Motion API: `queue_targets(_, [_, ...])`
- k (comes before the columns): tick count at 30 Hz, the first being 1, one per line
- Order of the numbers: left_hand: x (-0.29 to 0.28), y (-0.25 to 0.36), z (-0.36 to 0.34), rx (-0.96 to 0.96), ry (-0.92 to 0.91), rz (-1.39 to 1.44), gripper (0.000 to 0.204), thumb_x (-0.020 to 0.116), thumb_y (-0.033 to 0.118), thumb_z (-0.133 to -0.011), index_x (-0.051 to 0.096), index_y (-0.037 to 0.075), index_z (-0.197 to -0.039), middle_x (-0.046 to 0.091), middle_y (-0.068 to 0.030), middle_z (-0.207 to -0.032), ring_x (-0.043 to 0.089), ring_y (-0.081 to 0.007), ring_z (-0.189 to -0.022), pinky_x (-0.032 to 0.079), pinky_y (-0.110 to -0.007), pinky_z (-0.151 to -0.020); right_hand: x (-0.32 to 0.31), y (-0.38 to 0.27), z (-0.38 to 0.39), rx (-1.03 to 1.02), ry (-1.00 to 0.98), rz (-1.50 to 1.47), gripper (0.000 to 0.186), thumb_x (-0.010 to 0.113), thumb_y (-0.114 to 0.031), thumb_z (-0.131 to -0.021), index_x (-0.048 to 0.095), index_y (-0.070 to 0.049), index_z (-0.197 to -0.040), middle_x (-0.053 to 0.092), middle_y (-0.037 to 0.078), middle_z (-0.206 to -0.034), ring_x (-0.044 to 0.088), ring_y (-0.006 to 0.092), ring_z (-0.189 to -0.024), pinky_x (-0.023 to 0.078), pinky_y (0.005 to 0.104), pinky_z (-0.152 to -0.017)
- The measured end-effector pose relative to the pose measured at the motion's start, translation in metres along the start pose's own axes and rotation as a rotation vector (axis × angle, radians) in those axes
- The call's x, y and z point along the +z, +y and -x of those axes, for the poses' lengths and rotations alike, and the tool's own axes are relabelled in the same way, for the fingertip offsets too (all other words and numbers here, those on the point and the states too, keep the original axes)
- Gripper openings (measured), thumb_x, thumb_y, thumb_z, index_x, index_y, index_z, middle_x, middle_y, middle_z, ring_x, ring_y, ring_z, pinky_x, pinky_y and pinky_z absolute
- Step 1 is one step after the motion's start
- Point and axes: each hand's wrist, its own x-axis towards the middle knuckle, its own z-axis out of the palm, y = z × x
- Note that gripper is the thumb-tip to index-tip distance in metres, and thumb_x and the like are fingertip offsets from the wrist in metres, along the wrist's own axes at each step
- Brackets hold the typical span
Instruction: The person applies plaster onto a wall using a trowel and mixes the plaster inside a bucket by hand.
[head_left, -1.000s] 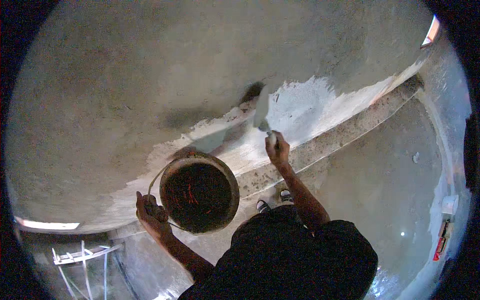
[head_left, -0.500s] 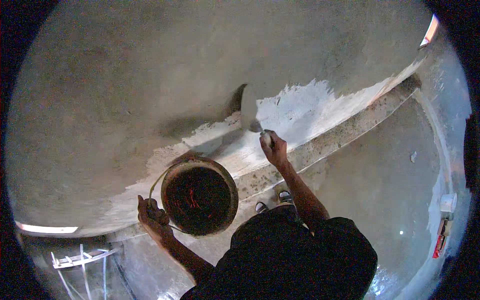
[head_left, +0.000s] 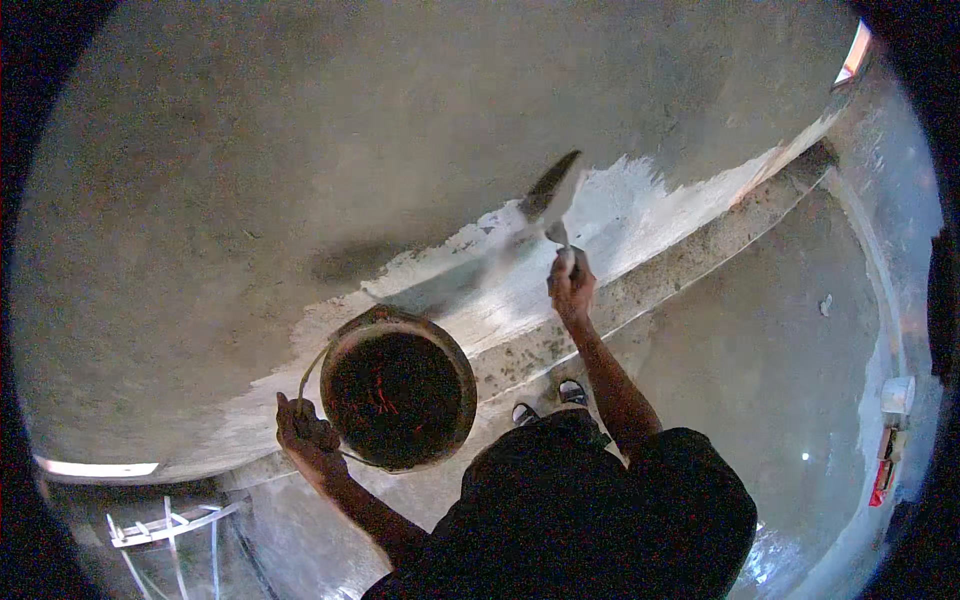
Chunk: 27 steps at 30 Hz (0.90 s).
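Observation:
My left hand (head_left: 308,432) is closed around the looped handle of a round bucket (head_left: 455,366), which has a dark interior with a few reddish streaks. My right hand (head_left: 572,285) grips a hand trowel (head_left: 557,233) by its handle, its blurred blade pointing up the grey wall (head_left: 300,150) over an irregular band of pale, wet-looking coating (head_left: 620,220). Whether the blade touches the wall cannot be made out. The bucket hangs left of my right hand, below the pale band.
A speckled concrete ledge (head_left: 720,240) runs along the wall's foot. My sandalled feet (head_left: 573,394) stand below it on the grey floor (head_left: 760,350). A pale scaffold-like frame (head_left: 170,530) stands lower left. A pale box (head_left: 897,396) and a red item (head_left: 880,480) lie at the right.
My right hand with the trowel swung slightly left, then moved back up and to the right, ending beyond where it began. The bucket and my left hand have barely moved.

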Motion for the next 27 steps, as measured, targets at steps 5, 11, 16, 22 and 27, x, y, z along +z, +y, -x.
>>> queue_targets(5, [-0.006,-0.007,-0.008,0.016,-0.055,-0.01,0.036,0.048,0.036,-0.084,0.034,0.015,-0.057,0.027,0.005,-0.049,0.022,-0.005,-0.033,0.015,-0.022,-0.031,0.023,0.002,0.024,-0.269,-0.161,0.295,0.016,0.054,-0.013,-0.081,0.052,0.0,-0.09,0.05,0.003,-0.057,0.044,0.0061,-0.049,0.035,0.0212,-0.042])
queue_targets(11, [-0.014,-0.01,-0.012,0.032,-0.079,-0.008,0.038,0.048,0.037,-0.083,0.034,0.016,-0.056,0.026,0.0052,-0.048,0.021,-0.0054,-0.032,0.015,-0.022,-0.03,0.013,-0.02,0.042,-0.051,-0.245,0.383,0.021,0.056,-0.015,-0.079,0.053,0.0,-0.094,0.052,0.003,-0.059,0.045,0.006,-0.053,0.039,0.0226,-0.046])
queue_targets(16, [-0.015,-0.005,-0.005,0.031,-0.035,-0.022,0.038,0.049,0.037,-0.083,0.035,0.015,-0.056,0.025,0.0055,-0.048,0.021,-0.0054,-0.031,0.015,-0.022,-0.03,0.014,-0.021,0.015,0.023,-0.018,0.12,0.017,0.048,-0.017,-0.086,0.05,-0.002,-0.093,0.045,-0.002,-0.05,0.039,0.0042,-0.039,0.033,0.0211,-0.036])
queue_targets(22, [-0.013,-0.005,-0.008,-0.033,-0.06,0.045,0.036,0.049,0.036,-0.083,0.037,0.015,-0.056,0.026,0.0055,-0.048,0.022,-0.0052,-0.033,0.017,-0.021,-0.031,0.036,-0.007,0.02,-0.044,-0.139,0.255,0.019,0.056,-0.015,-0.079,0.052,-0.003,-0.093,0.058,0.006,-0.067,0.054,0.0119,-0.059,0.045,0.0256,-0.055])
queue_targets(27, [-0.026,-0.01,-0.014,-0.064,-0.116,0.042,0.035,0.049,0.036,-0.082,0.041,0.013,-0.057,0.027,0.005,-0.048,0.024,-0.0058,-0.034,0.019,-0.021,-0.032,0.042,-0.032,0.046,-0.089,-0.33,0.511,0.022,0.058,-0.017,-0.078,0.052,-0.003,-0.094,0.059,0.012,-0.068,0.059,0.021,-0.059,0.047,0.0293,-0.055])
